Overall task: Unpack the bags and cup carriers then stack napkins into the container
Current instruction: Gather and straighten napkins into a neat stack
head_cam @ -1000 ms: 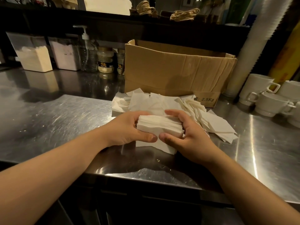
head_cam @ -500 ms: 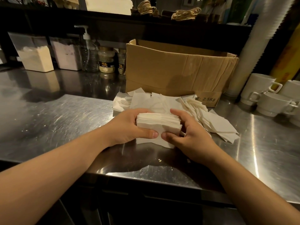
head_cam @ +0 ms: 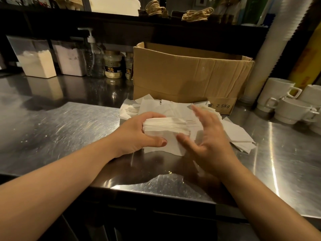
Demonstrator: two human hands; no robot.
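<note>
On the steel counter (head_cam: 57, 129) before the cardboard box (head_cam: 187, 73), my left hand (head_cam: 137, 134) gripped the napkin stack (head_cam: 166, 126), long axis left-right, while my right hand (head_cam: 206, 136), fingers spread and holding nothing, hovered just right of it.

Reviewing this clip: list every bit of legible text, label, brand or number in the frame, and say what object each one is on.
"2.5Kg": printed in black on the lower right flap of the cardboard box; a character just before it is cut off and unreadable.
Yellow-and-black labels on the two jars beside the pump bottle: too small and blurred to read.
Faint printed lines on a napkin near the right hand: not legible as text.
</note>
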